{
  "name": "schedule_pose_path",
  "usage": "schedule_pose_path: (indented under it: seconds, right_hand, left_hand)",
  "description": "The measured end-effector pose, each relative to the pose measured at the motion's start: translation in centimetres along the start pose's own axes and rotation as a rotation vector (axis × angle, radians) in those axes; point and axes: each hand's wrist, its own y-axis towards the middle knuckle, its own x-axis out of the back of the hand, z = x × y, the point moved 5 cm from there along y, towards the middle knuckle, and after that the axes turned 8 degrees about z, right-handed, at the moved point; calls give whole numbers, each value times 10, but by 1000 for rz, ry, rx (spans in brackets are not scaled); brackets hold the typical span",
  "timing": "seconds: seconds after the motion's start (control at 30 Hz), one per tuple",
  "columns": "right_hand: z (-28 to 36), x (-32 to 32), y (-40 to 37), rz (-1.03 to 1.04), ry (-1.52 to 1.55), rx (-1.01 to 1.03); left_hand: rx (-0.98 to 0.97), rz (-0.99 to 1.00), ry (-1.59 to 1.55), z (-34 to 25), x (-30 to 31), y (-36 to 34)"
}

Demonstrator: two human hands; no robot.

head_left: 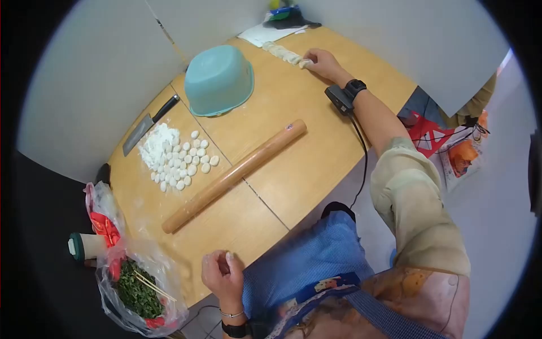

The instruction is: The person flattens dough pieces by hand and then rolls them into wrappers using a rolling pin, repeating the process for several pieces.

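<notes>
At the far end of the table, my right hand has its fingertips closed on a dumpling at the near end of a row. The other dumplings lie in a line beside it. My left hand is by the near table edge, fingers loosely curled and thumb apart, with nothing visible in it. A long wooden rolling pin lies diagonally between my hands. Left of it, small round dough pieces are scattered beside a heap of white flour.
An upturned light-blue basin stands at the back. A cleaver lies by the wall. At the lower left, a plastic bag holds chopped greens with chopsticks, near a cup. A cable hangs from my right wrist device.
</notes>
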Motion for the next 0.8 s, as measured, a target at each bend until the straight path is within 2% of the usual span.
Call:
schedule_pose_path:
  seconds: [0.07, 0.1, 0.37, 0.57, 0.8]
  right_hand:
    - [17, -5, -8, 36, 26, 83]
    - [7, -5, 13, 9, 46, 95]
    - [6, 3, 10, 84, 23, 111]
    - [2, 5, 14, 26, -56, 98]
    - [2, 3, 12, 29, 28, 160]
  left_hand:
    - [3, 11, 33, 1, 7, -9]
    - [-24, 0, 53, 3, -2, 8]
    - [14, 49, 117, 3, -8, 3]
    - [3, 30, 138, 4, -9, 1]
    - [-7, 1, 156, 5, -10, 0]
